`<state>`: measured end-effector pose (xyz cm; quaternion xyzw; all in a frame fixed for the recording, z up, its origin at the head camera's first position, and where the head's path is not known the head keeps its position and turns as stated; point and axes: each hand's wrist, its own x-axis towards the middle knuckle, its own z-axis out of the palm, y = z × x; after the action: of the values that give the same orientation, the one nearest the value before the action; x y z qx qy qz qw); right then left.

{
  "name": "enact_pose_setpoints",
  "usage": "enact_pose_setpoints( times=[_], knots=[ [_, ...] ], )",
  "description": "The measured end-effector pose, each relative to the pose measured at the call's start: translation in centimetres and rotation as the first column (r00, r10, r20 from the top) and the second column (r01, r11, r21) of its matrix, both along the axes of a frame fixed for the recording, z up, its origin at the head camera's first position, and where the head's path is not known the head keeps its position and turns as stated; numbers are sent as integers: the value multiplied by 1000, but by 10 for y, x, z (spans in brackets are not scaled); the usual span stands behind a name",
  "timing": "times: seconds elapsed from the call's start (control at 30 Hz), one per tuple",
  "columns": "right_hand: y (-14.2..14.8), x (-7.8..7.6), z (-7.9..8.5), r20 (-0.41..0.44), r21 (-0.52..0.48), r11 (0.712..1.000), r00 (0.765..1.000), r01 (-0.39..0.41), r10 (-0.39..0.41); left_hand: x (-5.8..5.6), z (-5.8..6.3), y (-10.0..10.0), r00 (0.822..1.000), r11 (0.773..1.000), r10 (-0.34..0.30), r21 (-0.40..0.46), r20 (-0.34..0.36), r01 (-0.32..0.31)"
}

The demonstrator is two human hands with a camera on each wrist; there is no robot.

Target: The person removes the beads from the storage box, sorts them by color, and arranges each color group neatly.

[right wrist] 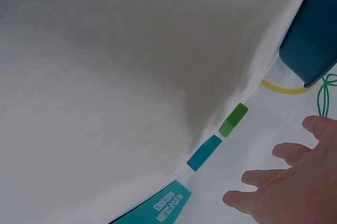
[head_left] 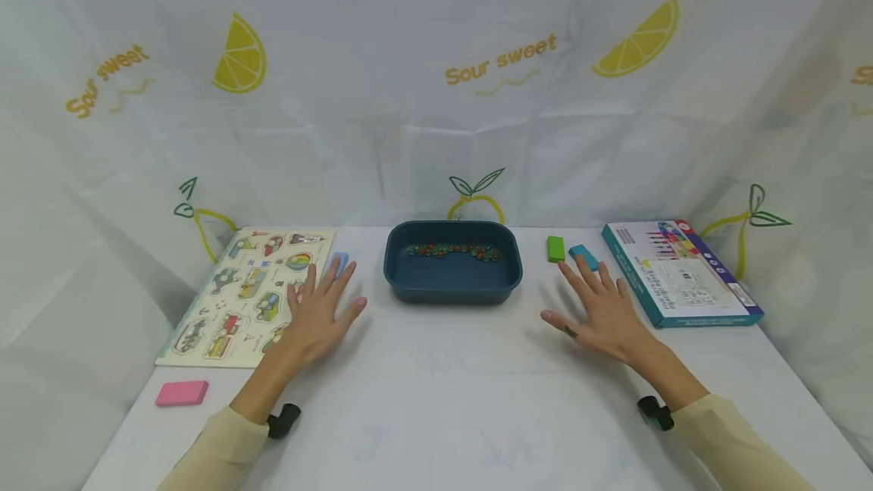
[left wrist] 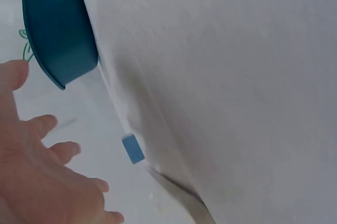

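At lower left of the frame, a pink block (head_left: 181, 393) lies on the table (head_left: 443, 400), below a picture board (head_left: 228, 305). The left hand (head_left: 314, 328) has its grip open by the board's right edge, near a light-blue block (left wrist: 133, 149). At centre, a dark blue tray (head_left: 452, 296) contains small beads (head_left: 450, 250). Right of centre, a green block (head_left: 555, 249) and a blue block (head_left: 584, 257) lie near the right hand (head_left: 603, 320), its grip also spread; far right, a flat box (head_left: 682, 275). Beads are in, 4 blocks outside; with both hands holding nothing, work looks unstarted or finished, I cannot tell which.
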<state>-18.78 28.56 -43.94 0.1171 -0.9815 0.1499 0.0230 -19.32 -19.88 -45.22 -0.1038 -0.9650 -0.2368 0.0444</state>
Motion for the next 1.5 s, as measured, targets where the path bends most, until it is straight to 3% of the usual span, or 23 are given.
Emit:
enact_pose_setpoints(
  times=[0.13,0.23,0.37,0.47,0.67,0.83,1.07,1.3,1.5],
  knots=[
    [-6,-3,6,-41,-48,998,999,-33,31,-7,2,6,999,993,-26,114,-21,29],
    [-14,-7,16,-69,-106,993,996,-60,52,-14,3,11,999,972,-53,232,8,50],
    [-31,-18,33,-73,-188,978,994,-88,76,-26,1,17,989,912,-110,405,95,62],
    [-46,-29,43,-75,-251,960,992,-121,106,-37,-2,21,973,849,-175,523,152,71],
    [-79,-60,59,2,-372,915,985,-157,170,-55,-6,26,944,724,-284,683,167,97],
    [-105,-89,64,78,-342,923,974,-174,213,-60,-16,31,934,676,-314,731,170,94],
    [-138,-125,66,165,-250,926,930,-284,329,-59,-24,36,943,634,-284,772,173,50],
    [-164,-150,74,235,-103,933,903,-346,361,-60,-25,38,945,638,-291,766,148,76],
    [-183,-161,66,254,40,919,894,-391,369,-59,-28,35,948,638,-282,766,147,71]
  ],
)
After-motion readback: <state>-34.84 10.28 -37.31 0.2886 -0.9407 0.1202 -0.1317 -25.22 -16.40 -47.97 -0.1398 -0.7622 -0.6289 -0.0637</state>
